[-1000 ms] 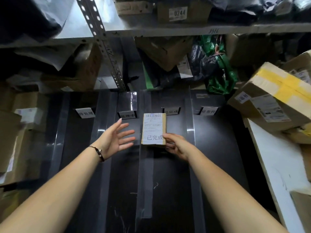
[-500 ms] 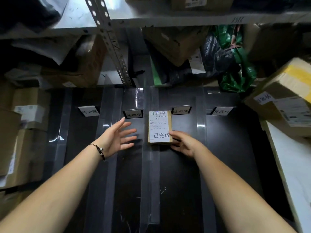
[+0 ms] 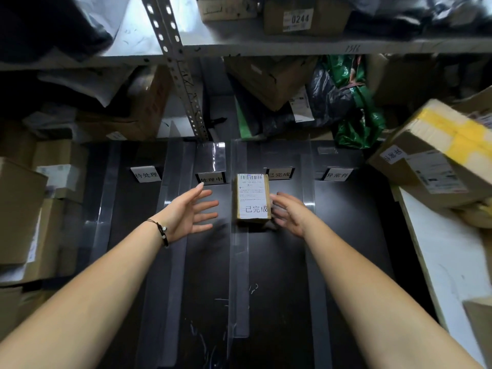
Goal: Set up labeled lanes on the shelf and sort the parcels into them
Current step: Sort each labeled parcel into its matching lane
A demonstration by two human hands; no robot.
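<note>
A small brown parcel (image 3: pixel 253 199) with a white printed label lies on the dark shelf surface (image 3: pixel 269 275), just in front of the third lane label (image 3: pixel 279 173). Several white lane labels stand in a row across the back, among them the leftmost (image 3: pixel 146 174), the second (image 3: pixel 211 179) and the rightmost (image 3: pixel 338 174). Clear tape strips (image 3: pixel 238 262) divide the lanes. My right hand (image 3: pixel 288 213) is right beside the parcel's right side, fingers spread and blurred, not gripping it. My left hand (image 3: pixel 187 211) hovers open to the parcel's left, palm facing it, apart from it.
A large box with yellow tape (image 3: pixel 436 161) leans at the right over a white board (image 3: pixel 450 254). Stacked cardboard boxes (image 3: pixel 34 209) crowd the left. Behind the lanes lie boxes and black and green bags (image 3: pixel 354 113). A perforated metal upright (image 3: pixel 181 75) and an upper shelf (image 3: pixel 292 43) stand overhead.
My right hand has let go of the parcel's lower right corner and now sits beside it with fingers spread. The parcel rests in the third lane. My left hand stayed open.
</note>
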